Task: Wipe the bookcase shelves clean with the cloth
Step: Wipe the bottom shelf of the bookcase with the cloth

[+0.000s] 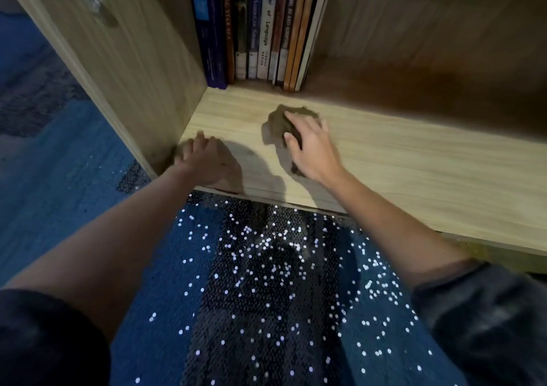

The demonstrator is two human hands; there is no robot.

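Note:
A crumpled brown cloth [281, 119] lies on the light wooden shelf [414, 163] of the bookcase, in front of the books. My right hand [310, 146] lies on top of the cloth with its fingers curled over it, pressing it against the board. My left hand [204, 157] rests flat at the shelf's front left corner, fingers spread, beside the bookcase's left side panel [127, 60]. The cloth's near part is hidden under my right hand.
A row of several upright books [260, 27] stands at the back left of the shelf. To their right the shelf runs back into shadow. Below the shelf's front edge lies a blue and black sequined fabric [266, 297]. Blue carpet [44, 163] shows at the left.

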